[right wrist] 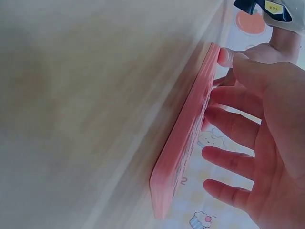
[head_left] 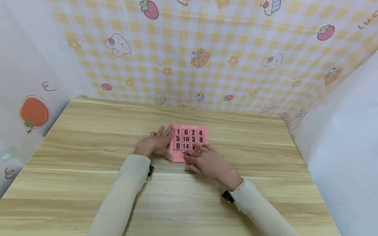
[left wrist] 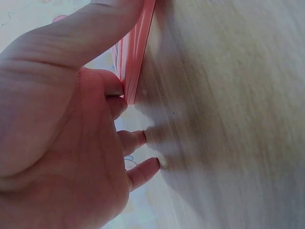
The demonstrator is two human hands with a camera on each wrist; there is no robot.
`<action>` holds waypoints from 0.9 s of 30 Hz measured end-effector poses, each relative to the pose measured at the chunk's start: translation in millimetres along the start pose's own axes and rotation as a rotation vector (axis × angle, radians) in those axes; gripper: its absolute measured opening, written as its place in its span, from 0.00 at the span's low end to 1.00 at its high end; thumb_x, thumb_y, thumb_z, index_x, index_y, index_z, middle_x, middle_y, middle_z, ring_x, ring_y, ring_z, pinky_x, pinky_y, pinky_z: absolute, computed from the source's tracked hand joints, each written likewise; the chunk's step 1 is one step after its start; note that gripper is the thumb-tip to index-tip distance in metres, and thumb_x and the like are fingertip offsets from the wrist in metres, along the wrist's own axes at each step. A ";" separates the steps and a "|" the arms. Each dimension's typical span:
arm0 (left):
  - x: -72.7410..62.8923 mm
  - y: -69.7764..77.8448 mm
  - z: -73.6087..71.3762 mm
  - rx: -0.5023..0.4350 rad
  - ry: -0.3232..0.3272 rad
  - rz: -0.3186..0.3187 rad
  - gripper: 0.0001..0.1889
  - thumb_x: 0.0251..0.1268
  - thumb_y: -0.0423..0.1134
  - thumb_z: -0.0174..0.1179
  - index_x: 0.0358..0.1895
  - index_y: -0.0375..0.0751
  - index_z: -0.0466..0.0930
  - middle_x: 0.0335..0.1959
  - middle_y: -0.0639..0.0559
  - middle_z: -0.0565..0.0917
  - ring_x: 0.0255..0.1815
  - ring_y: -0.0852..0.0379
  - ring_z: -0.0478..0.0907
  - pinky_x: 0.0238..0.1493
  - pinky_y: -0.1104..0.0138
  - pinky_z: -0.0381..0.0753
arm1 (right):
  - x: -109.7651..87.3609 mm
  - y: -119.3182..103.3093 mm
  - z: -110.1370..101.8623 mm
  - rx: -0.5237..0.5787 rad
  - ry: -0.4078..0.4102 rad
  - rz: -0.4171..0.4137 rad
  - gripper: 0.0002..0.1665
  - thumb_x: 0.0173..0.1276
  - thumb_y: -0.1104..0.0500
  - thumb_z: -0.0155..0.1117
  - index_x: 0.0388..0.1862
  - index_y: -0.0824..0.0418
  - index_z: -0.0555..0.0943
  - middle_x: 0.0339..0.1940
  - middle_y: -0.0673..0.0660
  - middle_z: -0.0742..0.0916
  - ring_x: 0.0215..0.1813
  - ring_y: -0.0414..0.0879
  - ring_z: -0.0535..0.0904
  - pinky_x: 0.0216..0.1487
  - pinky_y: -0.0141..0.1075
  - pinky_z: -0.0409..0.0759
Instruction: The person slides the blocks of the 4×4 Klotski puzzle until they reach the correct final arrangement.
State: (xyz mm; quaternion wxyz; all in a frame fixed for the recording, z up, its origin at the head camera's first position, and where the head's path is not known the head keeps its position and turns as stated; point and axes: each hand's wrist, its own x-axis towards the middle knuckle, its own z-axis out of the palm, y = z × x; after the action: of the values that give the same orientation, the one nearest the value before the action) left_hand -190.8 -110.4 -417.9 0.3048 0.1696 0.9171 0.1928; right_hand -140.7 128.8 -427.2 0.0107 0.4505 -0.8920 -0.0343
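A pink sliding number puzzle (head_left: pixel 176 156) lies flat on the table, its black-numbered square tiles facing up. Rows reading 1 6 2 4 and 5 10 3 8 show in the head view, with 9 and 14 beneath; a tile-sized gap shows at the lower left. My left hand (head_left: pixel 157 143) holds the puzzle's left side, thumb at the near corner and fingers along the edge. In the left wrist view, two spread fingertips (left wrist: pixel 145 174) rest on the table. My right hand (head_left: pixel 206 162) reaches over the lower right tiles with extended fingers on them, hiding several numbers.
The wooden table (head_left: pixel 97 131) stretches around the puzzle on all sides. Behind it hangs a yellow checked cloth (head_left: pixel 183 78) with cartoon prints, and pale sheets (head_left: pixel 348 131) flank both sides. A black strap piece (head_left: pixel 228 196) shows at the right wrist.
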 end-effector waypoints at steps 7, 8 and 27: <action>0.3 -0.8 0.3 -0.003 -0.004 -0.007 0.65 0.52 0.54 0.73 0.80 0.39 0.30 0.81 0.47 0.26 0.80 0.40 0.22 0.79 0.44 0.31 | -7.1 -0.2 2.1 -0.008 0.000 0.003 0.26 0.76 0.37 0.50 0.63 0.45 0.81 0.66 0.46 0.81 0.71 0.56 0.72 0.69 0.54 0.71; -0.1 -0.8 0.3 0.000 -0.005 -0.008 0.65 0.52 0.54 0.73 0.80 0.39 0.30 0.81 0.47 0.26 0.80 0.40 0.22 0.79 0.44 0.32 | -7.4 -0.3 1.9 -0.010 -0.001 0.002 0.26 0.76 0.37 0.50 0.63 0.45 0.81 0.66 0.46 0.81 0.71 0.56 0.72 0.69 0.54 0.71; 0.9 -1.0 0.8 0.008 0.008 0.003 0.65 0.51 0.54 0.73 0.80 0.39 0.32 0.82 0.46 0.28 0.81 0.39 0.24 0.79 0.44 0.36 | 0.0 -7.2 -0.3 -0.026 -0.002 -0.004 0.27 0.75 0.36 0.50 0.64 0.45 0.80 0.67 0.47 0.80 0.71 0.57 0.72 0.69 0.55 0.70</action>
State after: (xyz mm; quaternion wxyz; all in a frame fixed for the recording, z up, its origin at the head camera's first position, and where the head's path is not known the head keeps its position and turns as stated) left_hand -191.1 -110.7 -419.3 0.3001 0.1714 0.9189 0.1903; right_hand -134.9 124.5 -427.5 0.0158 0.4521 -0.8906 -0.0463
